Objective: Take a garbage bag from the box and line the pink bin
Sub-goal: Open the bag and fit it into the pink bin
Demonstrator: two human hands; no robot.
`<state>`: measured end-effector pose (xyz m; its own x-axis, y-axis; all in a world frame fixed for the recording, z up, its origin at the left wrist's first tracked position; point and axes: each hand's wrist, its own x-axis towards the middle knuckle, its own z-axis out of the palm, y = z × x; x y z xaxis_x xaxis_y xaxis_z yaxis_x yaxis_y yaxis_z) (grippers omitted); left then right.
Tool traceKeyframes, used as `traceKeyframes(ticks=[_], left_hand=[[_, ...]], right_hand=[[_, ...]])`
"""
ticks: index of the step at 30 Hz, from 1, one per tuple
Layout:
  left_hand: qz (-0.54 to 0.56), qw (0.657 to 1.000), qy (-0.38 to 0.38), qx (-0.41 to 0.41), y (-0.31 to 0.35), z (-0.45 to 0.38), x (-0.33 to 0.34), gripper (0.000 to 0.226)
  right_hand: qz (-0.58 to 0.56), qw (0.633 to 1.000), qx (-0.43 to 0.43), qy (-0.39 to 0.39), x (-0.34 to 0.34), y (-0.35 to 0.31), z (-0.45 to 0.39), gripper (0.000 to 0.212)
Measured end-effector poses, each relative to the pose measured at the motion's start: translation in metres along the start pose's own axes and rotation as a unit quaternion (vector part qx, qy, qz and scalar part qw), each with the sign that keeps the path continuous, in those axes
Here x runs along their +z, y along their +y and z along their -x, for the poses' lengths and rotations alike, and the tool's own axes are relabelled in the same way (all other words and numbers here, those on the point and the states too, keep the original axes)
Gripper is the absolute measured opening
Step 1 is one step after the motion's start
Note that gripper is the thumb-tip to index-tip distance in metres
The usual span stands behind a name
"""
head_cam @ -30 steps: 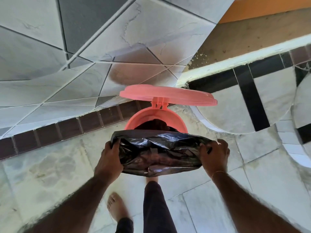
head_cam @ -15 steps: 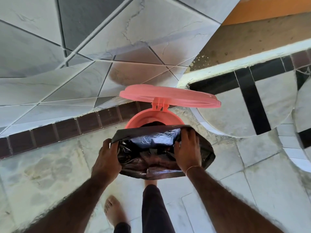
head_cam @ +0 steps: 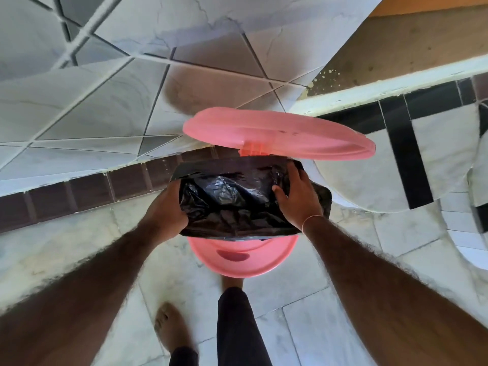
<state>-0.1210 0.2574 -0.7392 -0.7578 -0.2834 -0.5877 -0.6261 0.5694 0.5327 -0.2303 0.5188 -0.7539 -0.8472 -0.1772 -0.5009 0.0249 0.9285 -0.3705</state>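
The black garbage bag sits over the pink bin, lid raised. The left hand grips its edge; the right hand seemingly presses inside. Next: fold the mouth over the rim.

Pink bin and lid — glossy black garbage bag — grey-veined floor tiles.

Count on inspection: one pink bin with one raised lid, one black garbage bag, two hands, left and right, one bare foot.
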Motion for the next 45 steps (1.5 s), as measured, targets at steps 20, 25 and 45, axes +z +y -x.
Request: traceKeyframes(ticks=[20, 25, 45], left_hand=[[-0.309, 0.922, 0.131, 0.194, -0.006, 0.063, 0.001, 0.057], [-0.272, 0.929, 0.028, 0.248, 0.015, 0.067, 0.028, 0.04], [-0.291, 0.89, 0.051, 0.348, 0.014, 0.081, 0.034, 0.012]], right_hand=[[-0.097, 0.977, 0.172, -0.083, 0.003, 0.034, 0.02, 0.056], [-0.1, 0.98, 0.155, -0.08, 0.0, 0.036, 0.035, 0.048], [0.087, 0.991, 0.021, 0.095, -0.006, 0.017, 0.058, 0.046]])
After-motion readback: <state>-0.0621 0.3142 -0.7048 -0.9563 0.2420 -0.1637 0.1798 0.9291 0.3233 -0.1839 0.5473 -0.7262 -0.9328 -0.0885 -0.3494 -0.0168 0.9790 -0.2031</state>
